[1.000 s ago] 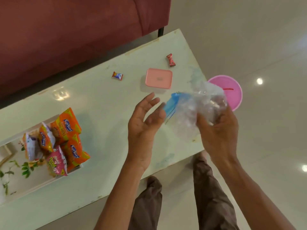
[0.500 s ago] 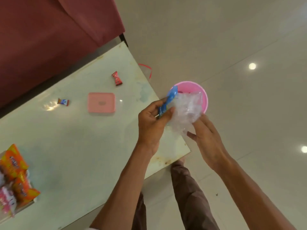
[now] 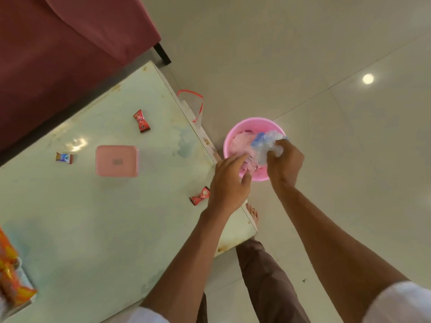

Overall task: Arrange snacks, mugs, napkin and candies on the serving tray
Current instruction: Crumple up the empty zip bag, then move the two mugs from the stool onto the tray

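Note:
My right hand is closed on a crumpled clear plastic bag with a blue strip, held over the pink bin on the floor. My left hand hovers at the bin's near rim with fingers loosely apart, holding nothing. On the pale table lie a red candy far back, a blue-and-red candy at the left, and another red candy just left of my left wrist. Orange snack packets show at the left edge.
A pink square lid or box lies on the table between the candies. A clear bag with red handles hangs by the table's far right edge. A maroon sofa stands behind the table. My leg and bare foot are under the corner.
My left hand has let go of the bag and dropped toward the bin's rim. My right hand now grips the bag alone, lower over the bin. A third candy has come into view.

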